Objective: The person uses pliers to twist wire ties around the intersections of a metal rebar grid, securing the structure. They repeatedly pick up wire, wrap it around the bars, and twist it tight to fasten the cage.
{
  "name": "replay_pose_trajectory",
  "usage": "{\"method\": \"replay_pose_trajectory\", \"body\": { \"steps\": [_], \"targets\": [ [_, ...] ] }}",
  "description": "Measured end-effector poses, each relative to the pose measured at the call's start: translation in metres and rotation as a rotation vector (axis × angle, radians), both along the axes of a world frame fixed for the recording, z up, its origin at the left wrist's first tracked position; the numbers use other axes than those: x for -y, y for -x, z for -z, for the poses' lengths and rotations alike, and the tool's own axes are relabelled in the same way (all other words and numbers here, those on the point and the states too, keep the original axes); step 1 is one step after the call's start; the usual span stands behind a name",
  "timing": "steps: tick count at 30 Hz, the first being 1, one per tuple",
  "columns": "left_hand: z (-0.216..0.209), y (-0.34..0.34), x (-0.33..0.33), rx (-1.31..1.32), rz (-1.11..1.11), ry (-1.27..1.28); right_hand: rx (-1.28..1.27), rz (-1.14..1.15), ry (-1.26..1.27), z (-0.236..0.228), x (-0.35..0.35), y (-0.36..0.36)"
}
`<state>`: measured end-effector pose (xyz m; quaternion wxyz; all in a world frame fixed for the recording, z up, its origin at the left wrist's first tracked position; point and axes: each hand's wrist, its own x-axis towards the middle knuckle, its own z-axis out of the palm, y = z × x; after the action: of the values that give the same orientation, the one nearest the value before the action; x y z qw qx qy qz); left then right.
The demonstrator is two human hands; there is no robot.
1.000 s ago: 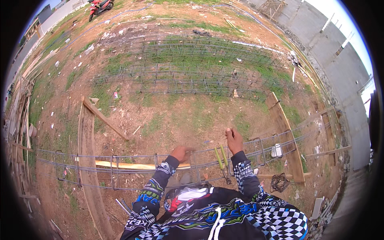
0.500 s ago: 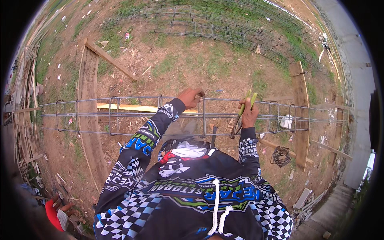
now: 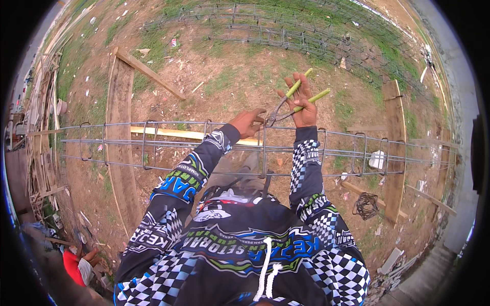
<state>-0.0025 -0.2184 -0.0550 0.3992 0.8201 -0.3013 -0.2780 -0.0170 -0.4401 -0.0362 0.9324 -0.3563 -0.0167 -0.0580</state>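
Note:
A long cage of steel rebar point(image 3: 199, 164) runs left to right in front of me, with square stirrups around its bars. My right hand point(image 3: 304, 109) holds pincers point(image 3: 280, 109) with green handles, which lie spread across the palm, fingers partly stretched. The pincers' jaws are at the far bar, just right of a stirrup point(image 3: 264, 150). On that stirrup's other side, my left hand point(image 3: 248, 123) reaches to the same joint, its thumb and fingers bent with a gap between them. Any tie wire there is too small to make out.
Wooden planks point(image 3: 118, 97) point(image 3: 394, 109) stand under the cage at left and right. A tangled coil of wire point(image 3: 365, 205) lies near right. More rebar cages point(image 3: 286, 30) rest on grass at the back. A person in red point(image 3: 74, 268) is at lower left.
My right hand has moved farther out and left, swinging the pincers so their jaws meet the far bar, with handles wider apart. The left hand stays by the stirrup, its fingers loosened.

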Motion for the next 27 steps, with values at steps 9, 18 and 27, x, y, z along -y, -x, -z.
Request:
{"method": "replay_pose_trajectory", "body": {
  "steps": [9, 18, 27],
  "targets": [
    [-0.001, -0.001, -0.002, -0.008, -0.012, 0.027, -0.012, -0.357, -0.062, 0.007, -0.012, -0.04],
    [-0.004, -0.002, -0.001, -0.072, -0.015, -0.018, -0.303, 0.002, 0.303, -0.005, -0.048, -0.047],
    [0.006, -0.01, 0.002, -0.172, 0.011, -0.031, -0.779, 0.637, 1.001, 0.052, -0.037, -0.078]
  ]
}}
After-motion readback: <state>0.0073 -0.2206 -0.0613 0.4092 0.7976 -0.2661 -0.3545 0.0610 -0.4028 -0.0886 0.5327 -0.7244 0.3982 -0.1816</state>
